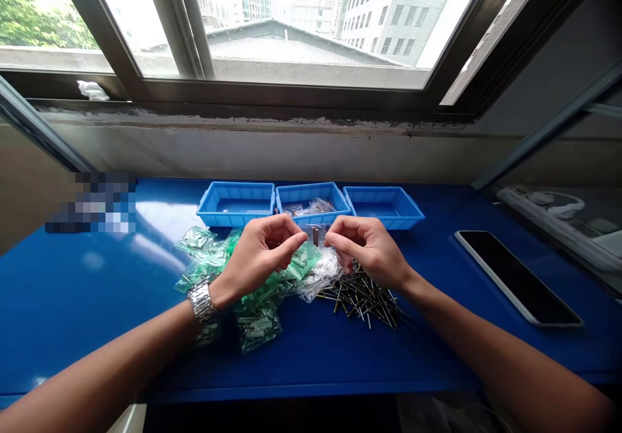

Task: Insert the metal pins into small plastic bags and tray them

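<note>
The likeliest trouble is a slip: the small clear bag (315, 233) sits between the two hands, and its thin, slick film, caught only near the edges, could slide from either pinch if the fingers ease. It could then fall among the clear bags (326, 266) just below the grip, where one more of much the same look would be hard to pick out. Whether its mouth is open I cannot tell; if so, a tilt could spill the dark slender pieces (315, 236) inside toward the loose rods (369, 298), heaped below and to the right of the grip. Pulling unevenly from both sides could also tear the film, and the metal watch (201, 301) on the left wrist could snag the green bags (204, 251) spread under and left of the grip. As for the grip itself, the left hand (265, 255) has thumb and forefinger brought together at the bag's left edge, and the right hand (369, 248) mirrors it at the right edge, both gaps narrow, with the fingertips covering the exact contact. Straight beyond the grip stands the middle blue tray (313, 190), well apart from the bag
</note>
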A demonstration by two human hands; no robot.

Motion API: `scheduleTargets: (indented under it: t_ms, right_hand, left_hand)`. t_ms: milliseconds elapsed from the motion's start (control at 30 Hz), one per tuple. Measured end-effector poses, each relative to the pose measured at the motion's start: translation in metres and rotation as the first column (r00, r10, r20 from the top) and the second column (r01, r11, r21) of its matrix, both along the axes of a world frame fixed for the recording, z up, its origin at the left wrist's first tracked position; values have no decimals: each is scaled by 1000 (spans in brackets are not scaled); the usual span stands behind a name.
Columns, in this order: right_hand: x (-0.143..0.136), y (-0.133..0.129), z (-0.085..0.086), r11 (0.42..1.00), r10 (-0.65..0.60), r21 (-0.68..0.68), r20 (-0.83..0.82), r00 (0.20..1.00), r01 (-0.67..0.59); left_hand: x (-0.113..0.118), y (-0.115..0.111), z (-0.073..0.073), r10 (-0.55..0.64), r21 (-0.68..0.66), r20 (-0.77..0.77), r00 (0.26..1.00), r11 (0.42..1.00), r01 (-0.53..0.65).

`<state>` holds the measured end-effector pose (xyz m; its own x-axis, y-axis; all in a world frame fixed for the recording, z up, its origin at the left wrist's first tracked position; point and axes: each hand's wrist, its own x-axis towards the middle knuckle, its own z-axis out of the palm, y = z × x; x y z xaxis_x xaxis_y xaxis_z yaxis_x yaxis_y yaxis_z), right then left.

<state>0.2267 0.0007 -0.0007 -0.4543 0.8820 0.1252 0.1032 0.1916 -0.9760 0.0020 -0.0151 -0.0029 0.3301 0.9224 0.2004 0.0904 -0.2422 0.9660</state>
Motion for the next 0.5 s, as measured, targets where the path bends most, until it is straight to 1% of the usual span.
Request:
scheduleTargets:
  t_ms: [200,400,500]
  right_hand:
    - [-1,0,0,1000,4,10,-1,1000,-4]
    - [-2,-2,-1,990,-81,116,37,996,77]
    - [-2,-3,-1,985,-107,142,40,993,101]
  left_hand:
    - [0,-1,0,-4,4,4,1000,1000,4]
    - [0,-1,-1,31,36,-2,1000,999,-31]
    - [0,-1,-1,34,39,9,999,999,-34]
